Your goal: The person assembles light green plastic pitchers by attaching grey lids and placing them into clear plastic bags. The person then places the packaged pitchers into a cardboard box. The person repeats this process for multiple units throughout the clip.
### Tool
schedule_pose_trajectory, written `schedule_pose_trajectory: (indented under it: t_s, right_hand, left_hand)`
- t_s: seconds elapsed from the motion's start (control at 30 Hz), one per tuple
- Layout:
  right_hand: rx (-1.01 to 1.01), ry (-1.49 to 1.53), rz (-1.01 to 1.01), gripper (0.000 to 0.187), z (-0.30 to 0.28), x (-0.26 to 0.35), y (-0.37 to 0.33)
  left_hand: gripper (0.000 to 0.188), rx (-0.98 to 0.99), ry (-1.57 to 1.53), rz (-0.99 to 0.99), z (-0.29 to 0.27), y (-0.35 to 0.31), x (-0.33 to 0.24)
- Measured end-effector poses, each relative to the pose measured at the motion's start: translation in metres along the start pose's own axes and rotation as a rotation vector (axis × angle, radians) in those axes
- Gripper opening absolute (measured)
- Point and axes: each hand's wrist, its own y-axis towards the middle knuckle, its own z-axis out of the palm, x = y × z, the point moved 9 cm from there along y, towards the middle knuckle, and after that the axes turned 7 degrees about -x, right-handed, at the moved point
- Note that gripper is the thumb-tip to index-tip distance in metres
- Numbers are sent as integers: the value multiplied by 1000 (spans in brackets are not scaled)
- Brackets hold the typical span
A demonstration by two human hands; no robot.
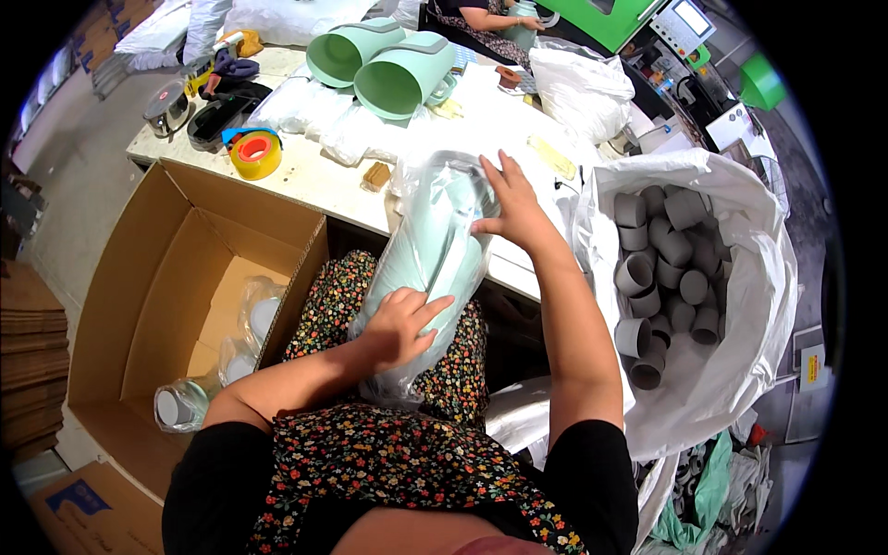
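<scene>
A pale green pitcher (425, 244) in a clear plastic bag lies tilted across my lap, its upper end at the table's front edge. A grey rim or lid shows at that end through the film. My left hand (400, 326) grips the lower part of the bagged pitcher, some fingers curled, thumb and forefinger stretched over the film. Spread around the upper end are the fingers of my right hand (514, 201), thumb and fingertips against the bag. Two unbagged green pitchers (393, 88) lie on their sides on the table, open ends facing me.
To the left stands an open cardboard box (139, 305) with several bagged pitchers inside. A white sack (754, 370) of grey cup-shaped parts (683, 250) is at my right. A yellow tape roll (255, 154) sits on the table (361, 208). Another person (481, 18) works beyond.
</scene>
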Motion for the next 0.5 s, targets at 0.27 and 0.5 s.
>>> schedule_pose_trajectory:
  t_s: [0.27,0.5]
  right_hand:
    - [-160,-98,82,71,24,30,31]
    - [9,61,434,39,38,-18,50]
  left_hand:
    - [65,115,-106,-113,-17,-1,15]
    - [75,-77,-179,-101,-28,9,21]
